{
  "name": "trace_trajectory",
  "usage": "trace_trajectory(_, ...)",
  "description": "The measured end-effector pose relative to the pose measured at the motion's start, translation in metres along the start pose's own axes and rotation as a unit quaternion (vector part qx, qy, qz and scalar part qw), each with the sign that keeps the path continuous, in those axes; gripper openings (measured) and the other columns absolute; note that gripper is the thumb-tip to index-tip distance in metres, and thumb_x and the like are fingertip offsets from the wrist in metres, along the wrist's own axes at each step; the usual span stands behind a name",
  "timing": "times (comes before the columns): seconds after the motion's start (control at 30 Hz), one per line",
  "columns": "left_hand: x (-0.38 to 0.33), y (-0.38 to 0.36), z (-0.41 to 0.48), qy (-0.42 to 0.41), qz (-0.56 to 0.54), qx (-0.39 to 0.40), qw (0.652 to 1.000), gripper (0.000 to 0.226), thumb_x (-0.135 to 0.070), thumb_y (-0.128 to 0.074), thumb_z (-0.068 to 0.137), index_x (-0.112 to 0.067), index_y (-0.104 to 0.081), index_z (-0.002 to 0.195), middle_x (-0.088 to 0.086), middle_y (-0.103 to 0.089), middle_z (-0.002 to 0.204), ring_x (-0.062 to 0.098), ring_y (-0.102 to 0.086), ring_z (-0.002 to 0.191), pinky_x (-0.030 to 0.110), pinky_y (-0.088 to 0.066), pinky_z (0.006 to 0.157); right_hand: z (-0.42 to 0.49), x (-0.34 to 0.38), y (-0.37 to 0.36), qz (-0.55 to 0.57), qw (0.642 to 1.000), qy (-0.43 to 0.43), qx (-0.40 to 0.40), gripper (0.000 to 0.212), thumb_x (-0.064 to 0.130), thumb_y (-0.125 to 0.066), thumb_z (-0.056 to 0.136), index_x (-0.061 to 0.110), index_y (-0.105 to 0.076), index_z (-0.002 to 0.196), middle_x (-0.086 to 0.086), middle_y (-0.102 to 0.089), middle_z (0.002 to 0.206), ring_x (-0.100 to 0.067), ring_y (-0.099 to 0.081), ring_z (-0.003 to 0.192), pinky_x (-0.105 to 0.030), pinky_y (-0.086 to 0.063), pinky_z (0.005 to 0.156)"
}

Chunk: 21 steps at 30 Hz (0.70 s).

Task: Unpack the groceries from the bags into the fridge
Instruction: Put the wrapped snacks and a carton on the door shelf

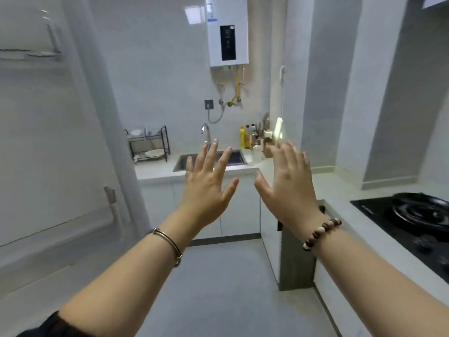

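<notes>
Grey floor [218,276] between fridge [48,142] and counter [335,190]

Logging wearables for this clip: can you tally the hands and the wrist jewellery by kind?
hands: 2, left hand and right hand, both open, holding nothing
metal bangle: 1, on the left wrist
beaded bracelet: 1, on the right wrist
Total: 4

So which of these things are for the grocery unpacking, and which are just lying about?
For the job: bare left hand, bare right hand, both open and empty; tall white door at left, possibly the fridge. No bags in view.
Lying about: white wall-mounted water heater, steel sink, black wire dish rack, yellow plastic bottle, black gas hob.
</notes>
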<state>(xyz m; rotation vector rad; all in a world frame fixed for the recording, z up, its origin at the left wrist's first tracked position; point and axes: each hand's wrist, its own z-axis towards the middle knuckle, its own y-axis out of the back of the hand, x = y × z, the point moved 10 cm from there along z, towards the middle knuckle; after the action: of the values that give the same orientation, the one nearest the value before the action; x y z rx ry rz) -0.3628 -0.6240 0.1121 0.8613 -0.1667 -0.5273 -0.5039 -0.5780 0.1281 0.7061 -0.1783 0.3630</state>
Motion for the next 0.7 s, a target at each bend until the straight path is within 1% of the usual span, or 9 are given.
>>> trace_trajectory(0.07,-0.047,-0.041,0.020,-0.022,-0.022,0.024,0.999,0.069,-0.061,-0.015,0.088,-0.034,0.001,0.149,-0.004,0.012,0.159,0.014,0.020,0.143,0.046,0.010,0.116,-0.010,-0.056,0.015,-0.057,0.998,-0.035,0.009,0.068,0.051,-0.022,0.085,0.014,-0.035,0.141,-0.008,-0.028,0.152,-0.024,-0.016,0.143,-0.041,-0.003,0.115)
trace_trajectory(0.17,-0.113,-0.102,0.045,-0.054,-0.036,0.062,0.996,0.069,-0.064,-0.010,0.087,-0.037,0.014,0.146,-0.004,0.023,0.156,0.017,0.028,0.141,0.048,0.012,0.115,-0.027,-0.136,0.036,-0.128,0.987,-0.096,0.027,0.073,0.052,-0.013,0.087,0.013,-0.026,0.147,-0.010,-0.019,0.156,-0.025,-0.009,0.145,-0.045,-0.001,0.115)
trace_trajectory(0.23,-0.157,-0.137,0.060,-0.083,-0.045,0.085,0.992,0.068,-0.065,-0.011,0.089,-0.038,0.018,0.145,-0.004,0.026,0.155,0.018,0.030,0.140,0.050,0.013,0.115,-0.039,-0.188,0.047,-0.182,0.972,-0.139,0.042,0.075,0.055,-0.008,0.086,0.014,-0.020,0.149,-0.010,-0.012,0.158,-0.025,-0.004,0.146,-0.045,0.002,0.115)
trace_trajectory(0.33,-0.221,-0.180,0.079,-0.136,-0.065,0.102,0.983,0.067,-0.063,-0.013,0.092,-0.036,0.016,0.146,-0.002,0.026,0.155,0.020,0.030,0.140,0.049,0.017,0.111,-0.056,-0.258,0.065,-0.250,0.946,-0.199,0.063,0.078,0.058,-0.004,0.085,0.016,-0.012,0.151,-0.009,-0.005,0.159,-0.024,0.002,0.146,-0.049,0.002,0.114)
trace_trajectory(0.43,-0.285,-0.215,0.097,-0.195,-0.096,0.095,0.971,0.069,-0.065,-0.005,0.087,-0.035,0.015,0.147,-0.002,0.024,0.156,0.020,0.029,0.140,0.048,0.017,0.109,-0.070,-0.320,0.083,-0.305,0.917,-0.244,0.076,0.078,0.059,-0.003,0.086,0.018,-0.009,0.151,-0.009,-0.002,0.159,-0.025,0.003,0.146,-0.052,0.000,0.114)
trace_trajectory(0.57,-0.367,-0.260,0.120,-0.255,-0.155,0.100,0.949,0.070,-0.063,-0.009,0.088,-0.032,0.007,0.149,0.002,0.016,0.158,0.023,0.023,0.143,0.053,0.009,0.112,-0.088,-0.392,0.113,-0.352,0.880,-0.310,0.080,0.070,0.056,-0.018,0.094,0.018,-0.007,0.151,-0.008,0.001,0.159,-0.024,0.005,0.146,-0.051,0.002,0.114)
trace_trajectory(0.7,-0.450,-0.293,0.130,-0.315,-0.208,0.119,0.918,0.070,-0.061,-0.014,0.089,-0.028,-0.008,0.151,0.005,0.004,0.160,0.026,0.014,0.145,0.058,0.000,0.112,-0.114,-0.447,0.151,-0.397,0.833,-0.378,0.077,0.071,0.057,-0.017,0.093,0.019,-0.002,0.151,-0.008,0.006,0.159,-0.024,0.007,0.146,-0.050,0.004,0.115)
